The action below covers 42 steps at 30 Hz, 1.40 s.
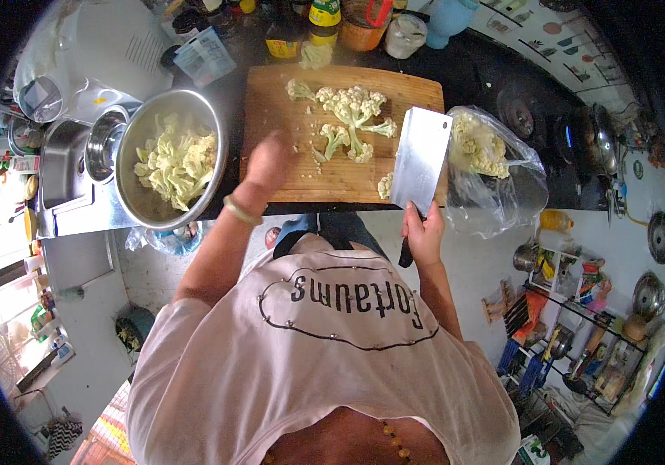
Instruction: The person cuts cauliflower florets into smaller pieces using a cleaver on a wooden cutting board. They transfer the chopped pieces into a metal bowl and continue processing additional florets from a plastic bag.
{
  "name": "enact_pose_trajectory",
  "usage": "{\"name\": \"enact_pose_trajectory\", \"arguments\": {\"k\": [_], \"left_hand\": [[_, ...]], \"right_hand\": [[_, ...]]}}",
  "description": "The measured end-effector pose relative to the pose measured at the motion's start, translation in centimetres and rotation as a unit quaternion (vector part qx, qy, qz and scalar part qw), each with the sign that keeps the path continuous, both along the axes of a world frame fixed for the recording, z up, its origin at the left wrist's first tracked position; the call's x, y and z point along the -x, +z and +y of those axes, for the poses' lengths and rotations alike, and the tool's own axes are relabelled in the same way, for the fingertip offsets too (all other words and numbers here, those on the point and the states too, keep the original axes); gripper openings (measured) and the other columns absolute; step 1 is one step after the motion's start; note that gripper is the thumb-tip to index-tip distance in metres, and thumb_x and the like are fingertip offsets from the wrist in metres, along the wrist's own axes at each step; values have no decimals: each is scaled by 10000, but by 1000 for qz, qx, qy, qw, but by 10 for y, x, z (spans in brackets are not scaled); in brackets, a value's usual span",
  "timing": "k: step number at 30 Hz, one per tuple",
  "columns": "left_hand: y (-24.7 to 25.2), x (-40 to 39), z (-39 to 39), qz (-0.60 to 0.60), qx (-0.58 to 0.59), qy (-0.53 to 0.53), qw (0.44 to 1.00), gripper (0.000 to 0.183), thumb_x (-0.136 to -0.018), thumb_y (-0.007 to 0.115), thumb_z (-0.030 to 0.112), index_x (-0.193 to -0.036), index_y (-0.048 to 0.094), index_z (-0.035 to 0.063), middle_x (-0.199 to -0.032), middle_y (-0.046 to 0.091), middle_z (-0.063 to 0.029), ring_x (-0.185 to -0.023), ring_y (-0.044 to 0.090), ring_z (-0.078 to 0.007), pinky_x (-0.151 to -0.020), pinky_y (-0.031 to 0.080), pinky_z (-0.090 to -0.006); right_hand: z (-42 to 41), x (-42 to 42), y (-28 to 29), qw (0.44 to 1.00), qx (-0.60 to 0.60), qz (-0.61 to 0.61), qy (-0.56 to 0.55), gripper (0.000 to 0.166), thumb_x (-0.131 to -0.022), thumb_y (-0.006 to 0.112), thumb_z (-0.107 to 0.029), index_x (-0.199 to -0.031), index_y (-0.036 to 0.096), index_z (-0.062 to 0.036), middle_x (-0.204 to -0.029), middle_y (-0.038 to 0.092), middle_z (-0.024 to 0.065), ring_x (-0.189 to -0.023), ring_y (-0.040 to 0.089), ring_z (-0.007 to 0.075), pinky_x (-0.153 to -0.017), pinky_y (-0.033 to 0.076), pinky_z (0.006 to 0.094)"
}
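Note:
My right hand [424, 232] grips the black handle of a cleaver [422, 157], its broad blade lying over the right side of a wooden cutting board [274, 185]. Motion blurs my left hand [268, 163], which is over the board's left edge; whether its fingers hold anything is unclear. Between the hands, a cluster of cauliflower florets [353, 104] lies on the board with smaller pieces and crumbs around it. One floret [385, 186] sits against the blade's left side. To the left, a steel bowl [220, 145] holds many cut cauliflower florets [175, 160].
Right of the board, more cauliflower [478, 145] sits in a clear plastic bag [521, 180], with a gas stove [518, 113] beyond. Bottles [325, 23] and a white-filled jar [406, 36] line the back. A smaller steel bowl [103, 145] and a sink [65, 163] are at left.

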<state>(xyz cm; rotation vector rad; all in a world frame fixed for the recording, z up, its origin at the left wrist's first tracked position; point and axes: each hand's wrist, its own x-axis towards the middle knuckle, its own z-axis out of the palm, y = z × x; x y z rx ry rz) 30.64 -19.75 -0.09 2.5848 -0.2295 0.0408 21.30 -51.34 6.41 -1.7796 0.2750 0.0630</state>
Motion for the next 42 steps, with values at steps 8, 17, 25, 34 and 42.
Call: {"name": "enact_pose_trajectory", "arguments": {"k": [8, 17, 25, 34, 42], "left_hand": [[-22, -11, -54, 62, 56, -52, 995, 167, -761, 579, 121, -901, 606, 34, -935, 591, -191, -912, 576, -395, -784, 480, -450], [0, 56, 3, 13, 294, 59, 954, 112, -761, 694, 59, -839, 628, 14, -676, 600, -63, -604, 573, -118, -543, 486, -280], [-58, 228, 159, 74, 357, 432, 825, 90, -793, 604, -41, -862, 625, 11, -743, 631, -45, -632, 582, -103, -506, 503, -258], [-93, 252, 210, -9, 0, 403, 915, 244, -766, 711, 76, -980, 618, 6, -759, 658, -97, -591, 630, -173, -523, 541, -290], [-2, 153, 74, 248, 307, 126, 910, 112, -821, 661, 106, -857, 642, 2, -684, 620, -66, -568, 580, -119, -520, 483, -262]], "right_hand": [[-4, 11, 3, 1000, -10, 3, -16, 131, -897, 561, -85, -982, 513, 2, -603, 498, -2, -463, 448, 67, -419, 384, 244], [3, 9, 1, 1000, -8, 24, -10, 128, -908, 557, -103, -979, 507, -9, -594, 475, -5, -465, 439, 66, -419, 383, 238], [21, -3, 12, 998, -16, 50, 16, 122, -914, 560, -115, -961, 499, -20, -611, 475, -5, -472, 433, 69, -423, 378, 233], [9, -8, 16, 1000, -15, 15, 20, 89, -920, 535, -89, -952, 495, -16, -588, 464, -9, -455, 416, 68, -421, 372, 239], [0, 4, 14, 1000, -2, 18, -12, 110, -912, 543, -88, -975, 508, -5, -594, 480, -3, -456, 426, 68, -426, 387, 242]]}}
